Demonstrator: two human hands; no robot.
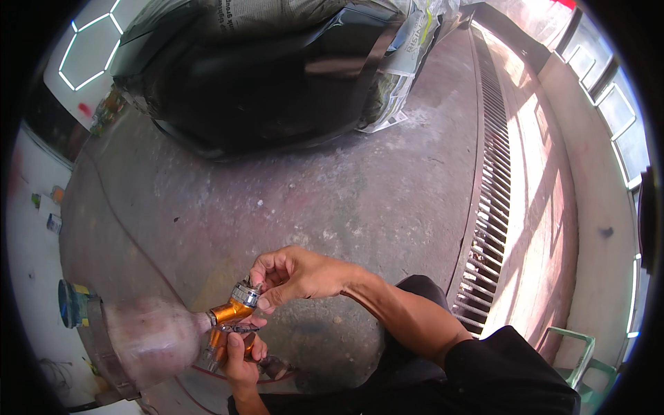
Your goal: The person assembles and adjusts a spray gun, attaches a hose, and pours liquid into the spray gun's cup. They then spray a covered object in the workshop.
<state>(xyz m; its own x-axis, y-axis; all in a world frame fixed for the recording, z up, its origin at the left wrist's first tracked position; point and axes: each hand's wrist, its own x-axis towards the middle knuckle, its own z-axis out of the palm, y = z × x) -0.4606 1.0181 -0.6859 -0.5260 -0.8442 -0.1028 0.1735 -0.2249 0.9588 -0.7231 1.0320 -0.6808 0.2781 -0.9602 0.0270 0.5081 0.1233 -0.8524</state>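
A spray gun (pixel 232 312) with an orange-gold metal body is in my hands at the lower left. Its cloudy, paint-stained cup (pixel 152 339) points left, tipped onto its side. My left hand (pixel 243 361) is closed around the handle from below, with the thumb uppermost. From the right, my right hand (pixel 297 274) reaches across. Its thumb and fingers pinch the silver air cap (pixel 246 293) at the gun's front end. Part of the trigger and handle is hidden by my left fingers.
A glossy black car panel (pixel 270 90) stands ahead, with masking paper (pixel 387 97) around it. A floor grate (pixel 492 173) runs along the right. A thin hose (pixel 131 238) crosses the floor at left. A green metal frame (pixel 584 360) is at lower right, a teal container (pixel 71 304) at left.
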